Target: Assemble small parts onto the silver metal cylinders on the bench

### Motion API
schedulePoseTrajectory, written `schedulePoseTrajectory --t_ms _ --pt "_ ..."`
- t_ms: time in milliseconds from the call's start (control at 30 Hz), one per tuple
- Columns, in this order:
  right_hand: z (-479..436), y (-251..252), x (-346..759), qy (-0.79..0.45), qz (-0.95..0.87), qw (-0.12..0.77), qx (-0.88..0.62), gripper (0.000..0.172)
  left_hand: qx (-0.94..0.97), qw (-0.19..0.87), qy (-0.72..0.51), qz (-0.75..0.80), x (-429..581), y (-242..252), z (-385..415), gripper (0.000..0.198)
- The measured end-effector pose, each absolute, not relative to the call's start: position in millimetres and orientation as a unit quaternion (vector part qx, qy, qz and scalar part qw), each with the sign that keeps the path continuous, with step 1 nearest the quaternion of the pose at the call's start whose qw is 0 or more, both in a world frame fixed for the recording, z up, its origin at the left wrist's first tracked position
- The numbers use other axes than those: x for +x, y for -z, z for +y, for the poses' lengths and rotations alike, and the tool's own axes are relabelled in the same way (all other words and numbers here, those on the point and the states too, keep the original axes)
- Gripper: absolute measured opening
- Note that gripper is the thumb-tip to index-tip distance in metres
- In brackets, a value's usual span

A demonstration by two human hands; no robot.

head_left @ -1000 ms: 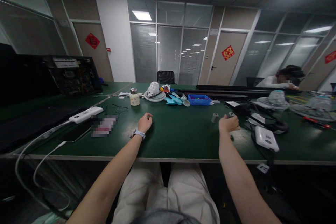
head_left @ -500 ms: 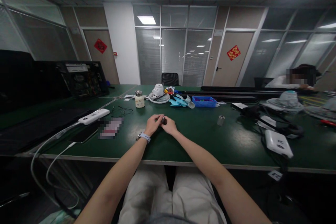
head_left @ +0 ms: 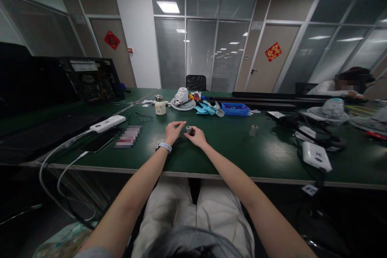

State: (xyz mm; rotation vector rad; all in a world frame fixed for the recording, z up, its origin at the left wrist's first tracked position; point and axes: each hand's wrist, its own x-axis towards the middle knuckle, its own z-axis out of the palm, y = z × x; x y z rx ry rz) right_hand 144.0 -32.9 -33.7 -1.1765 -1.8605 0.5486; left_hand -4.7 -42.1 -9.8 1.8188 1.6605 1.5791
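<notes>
My right hand grips a small grey metal cylinder between thumb and fingers, upright, just over the green table or resting on it. Its top end shows a darker centre. My left hand, with a watch on its wrist, is just left of the cylinder and apart from it. Its thumb and fingertips come together in a pinch; whatever may be between them is too small to make out. A second, similar metal cylinder stands on the table to the right.
Behind my hands are a cream jar, a white fan part, blue fan blades and a blue tray. A white power strip lies left, a white power bank right. Another person sits far right.
My left hand has come away from the cylinder, up and left. The cylinder now shows upright in my right hand. The view has tilted down a little.
</notes>
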Motion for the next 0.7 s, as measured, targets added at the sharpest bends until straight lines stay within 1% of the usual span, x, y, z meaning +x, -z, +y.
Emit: schedulePoseTrajectory --t_ms 67,133,233,300,367,433,500,567,633,700 --pt "-34 30 149 -0.212 -0.758 0.423 -0.45 0.047 0.618 0.123 -0.498 0.595 -8 13 -40 0.037" --pt "-36 22 160 -0.175 -0.779 0.43 -0.421 0.053 0.624 0.134 -0.462 0.616 -10 16 -38 0.036" --pt "-40 4 192 -0.063 -0.766 0.472 -0.432 0.048 0.632 0.146 -0.446 0.617 -11 18 -40 0.037" --pt "-39 -4 224 0.038 -0.689 0.511 -0.512 0.049 0.626 0.146 -0.448 0.621 -10 19 -41 0.04" --pt "-35 -6 260 0.12 -0.586 0.515 -0.614 0.058 0.623 0.151 -0.449 0.622 -10 20 -41 0.039" --pt "-31 -1 296 0.162 -0.5 0.496 -0.691 0.07 0.624 0.149 -0.446 0.624 -9 21 -40 0.039" --pt "-26 8 329 0.162 -0.439 0.478 -0.743 0.083 0.624 0.147 -0.441 0.628 -10 21 -38 0.039" --pt "-22 17 357 0.122 -0.411 0.464 -0.775 0.088 0.625 0.142 -0.439 0.629 -10 22 -38 0.039" --pt "-19 24 379 0.063 -0.419 0.451 -0.785 0.082 0.627 0.136 -0.437 0.631 -10 22 -38 0.038" --pt "-17 27 395 0.019 -0.443 0.441 -0.78 0.069 0.627 0.135 -0.431 0.635 -10 22 -38 0.037"
